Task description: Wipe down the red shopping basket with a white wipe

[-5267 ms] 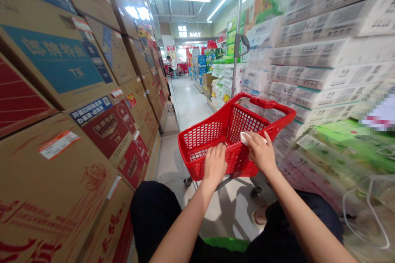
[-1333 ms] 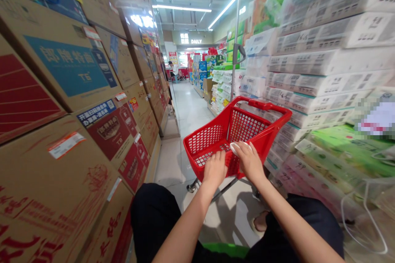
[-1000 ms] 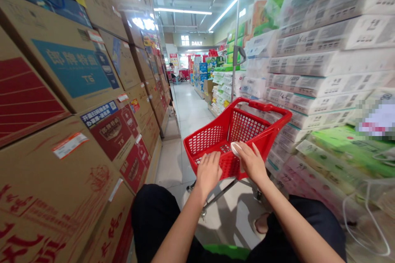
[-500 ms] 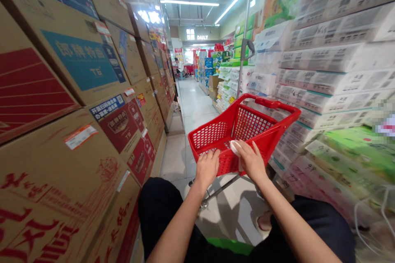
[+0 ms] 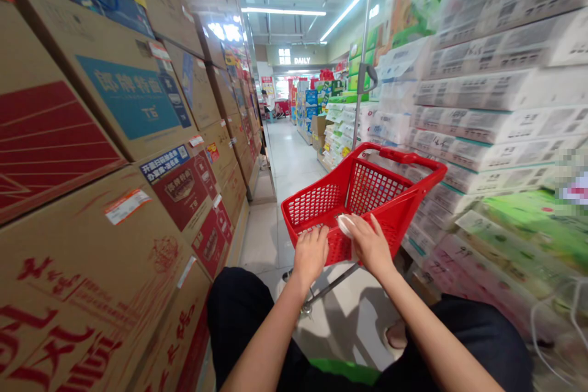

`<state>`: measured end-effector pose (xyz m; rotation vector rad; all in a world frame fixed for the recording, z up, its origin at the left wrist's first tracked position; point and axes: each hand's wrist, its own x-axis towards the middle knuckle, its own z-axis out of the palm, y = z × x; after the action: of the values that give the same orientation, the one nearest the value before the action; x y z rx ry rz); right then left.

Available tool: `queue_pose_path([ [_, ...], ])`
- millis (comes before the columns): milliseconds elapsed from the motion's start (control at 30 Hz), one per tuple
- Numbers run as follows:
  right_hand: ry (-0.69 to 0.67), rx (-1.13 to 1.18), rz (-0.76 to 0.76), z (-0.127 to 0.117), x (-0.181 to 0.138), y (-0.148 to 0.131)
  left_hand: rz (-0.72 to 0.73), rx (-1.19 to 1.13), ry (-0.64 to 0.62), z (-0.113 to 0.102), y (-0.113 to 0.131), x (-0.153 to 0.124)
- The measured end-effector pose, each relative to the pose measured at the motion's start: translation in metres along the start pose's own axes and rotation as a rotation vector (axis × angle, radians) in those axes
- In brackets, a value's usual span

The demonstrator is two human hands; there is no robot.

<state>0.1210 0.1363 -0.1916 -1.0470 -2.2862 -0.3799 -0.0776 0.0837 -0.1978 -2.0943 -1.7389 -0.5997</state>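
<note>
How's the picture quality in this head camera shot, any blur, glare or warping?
Head view: strong wide-angle warping bends the cardboard boxes and tissue packs outward; the edges smear with motion blur, while the red basket and both hands stay fairly sharp; ceiling strip lights blow out with glare on the upper boxes; one pixelated patch sits at the right edge.

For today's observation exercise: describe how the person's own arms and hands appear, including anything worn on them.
Both forearms are bare, with no sleeve in view. The left hand and the right hand wear no gloves, and no rings, watch or bracelet show. Dark trousers cover the legs below.
</note>
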Motion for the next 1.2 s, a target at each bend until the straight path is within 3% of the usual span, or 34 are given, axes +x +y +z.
queue_pose_path([
  [133, 0.067, -0.055, 0.124, -0.002, -0.001, 0.027, -0.012, -0.002, 0.007, 0.004, 0.006, 0.001],
  [200, 0.078, -0.038, 0.129, 0.002, -0.002, 0.019, -0.022, 0.003, -0.004, 0.006, 0.009, 0.003],
  [400, -0.008, 0.039, -0.04, 0.006, -0.005, -0.019, -0.014, -0.002, -0.038, 0.005, 0.01, 0.003],
  [500, -0.009, -0.006, -0.03, -0.001, -0.007, 0.0, 0.008, -0.01, -0.026, 0.007, 0.01, 0.002],
  [667, 0.046, -0.074, 0.114, 0.0, -0.007, 0.034, 0.018, -0.023, -0.012, 0.016, 0.021, 0.004],
  [767, 0.035, -0.043, 0.113, 0.005, -0.008, 0.02, 0.006, -0.032, -0.026, 0.019, 0.032, 0.009],
  [933, -0.027, 0.02, -0.022, 0.004, -0.013, -0.004, -0.003, -0.052, -0.028, 0.021, 0.04, 0.013],
  [1200, 0.017, -0.061, 0.113, 0.002, -0.008, 0.053, 0.061, -0.056, -0.031, 0.021, 0.039, 0.009],
])
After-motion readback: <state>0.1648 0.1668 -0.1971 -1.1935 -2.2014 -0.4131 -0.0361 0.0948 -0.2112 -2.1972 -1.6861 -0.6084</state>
